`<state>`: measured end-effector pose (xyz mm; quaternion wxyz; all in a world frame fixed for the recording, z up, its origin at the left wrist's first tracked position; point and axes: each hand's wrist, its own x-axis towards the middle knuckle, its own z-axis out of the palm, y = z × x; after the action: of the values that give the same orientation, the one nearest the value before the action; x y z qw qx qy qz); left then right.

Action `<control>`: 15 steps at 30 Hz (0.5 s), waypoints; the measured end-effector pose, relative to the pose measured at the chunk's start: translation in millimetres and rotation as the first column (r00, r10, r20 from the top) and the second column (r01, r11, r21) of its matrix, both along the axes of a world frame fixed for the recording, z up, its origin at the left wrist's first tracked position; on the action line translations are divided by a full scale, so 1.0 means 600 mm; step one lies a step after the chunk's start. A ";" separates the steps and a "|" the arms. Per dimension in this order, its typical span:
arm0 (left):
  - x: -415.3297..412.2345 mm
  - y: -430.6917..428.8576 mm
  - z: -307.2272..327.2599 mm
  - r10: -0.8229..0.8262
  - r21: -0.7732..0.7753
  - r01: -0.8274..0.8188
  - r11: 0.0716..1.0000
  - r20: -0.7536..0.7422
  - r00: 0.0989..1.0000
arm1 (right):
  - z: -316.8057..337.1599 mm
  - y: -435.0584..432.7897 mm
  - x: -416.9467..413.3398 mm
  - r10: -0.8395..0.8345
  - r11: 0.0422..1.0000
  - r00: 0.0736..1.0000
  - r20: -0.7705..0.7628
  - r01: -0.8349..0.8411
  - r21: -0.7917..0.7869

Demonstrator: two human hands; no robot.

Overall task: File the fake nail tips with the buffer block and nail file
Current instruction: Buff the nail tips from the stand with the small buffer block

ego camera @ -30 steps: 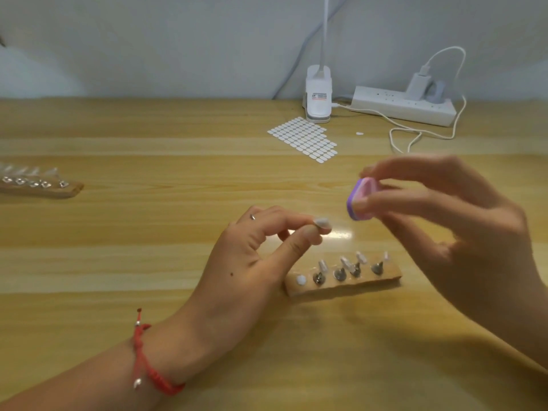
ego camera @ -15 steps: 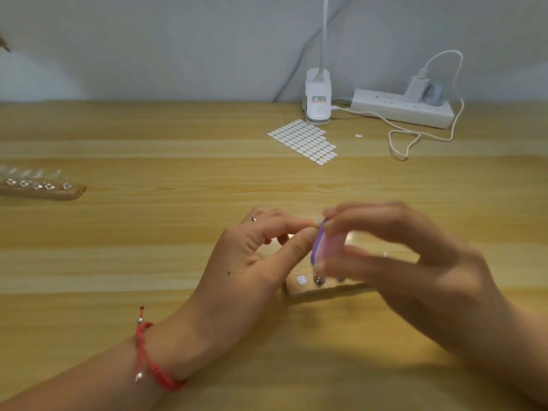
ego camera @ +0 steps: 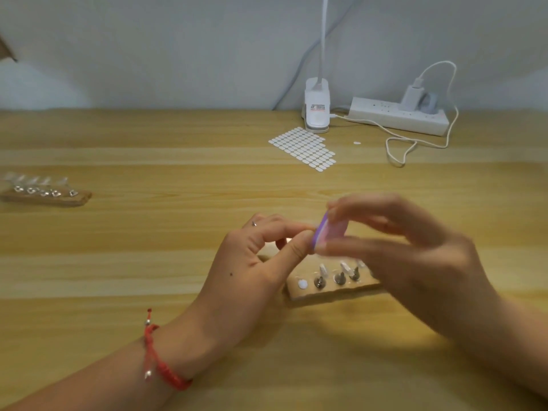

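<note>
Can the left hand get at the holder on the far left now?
Probably yes: only bare table lies between the left hand and that holder. But its fingers are pinched at the buffer, so it isn't free to grasp.

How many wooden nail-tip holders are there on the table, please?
2: one holder lies at the far left; the other holder lies in the middle, its right end hidden behind the right hand.

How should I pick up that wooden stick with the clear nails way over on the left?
Pinch the wooden strip by its bare right end, coming from the right. That is probably safest, since clips and clear tips fill the rest of its top.
</note>
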<state>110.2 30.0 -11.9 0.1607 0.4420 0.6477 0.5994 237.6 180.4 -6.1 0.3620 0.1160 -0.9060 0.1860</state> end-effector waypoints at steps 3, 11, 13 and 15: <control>0.000 0.000 0.000 0.000 -0.003 0.000 1.000 -0.001 1.000 | 0.001 0.000 -0.001 0.019 1.000 1.000 -0.001 -0.019 0.012; -0.001 -0.001 -0.002 0.002 -0.002 -0.002 1.000 0.037 0.999 | -0.001 -0.001 -0.005 0.014 1.000 1.000 -0.022 -0.014 0.011; 0.000 -0.003 0.000 -0.014 -0.008 0.015 1.000 0.059 0.998 | 0.010 0.019 -0.007 -0.088 0.996 0.995 -0.049 0.087 -0.021; 0.001 -0.004 0.001 -0.035 -0.014 0.036 0.999 0.044 0.998 | 0.029 0.043 -0.006 -0.201 0.977 0.977 -0.075 0.194 -0.094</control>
<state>110.5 27.5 -11.4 0.1889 0.4388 0.6405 0.6012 234.1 205.9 11.0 0.4212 0.0175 -0.8882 0.1827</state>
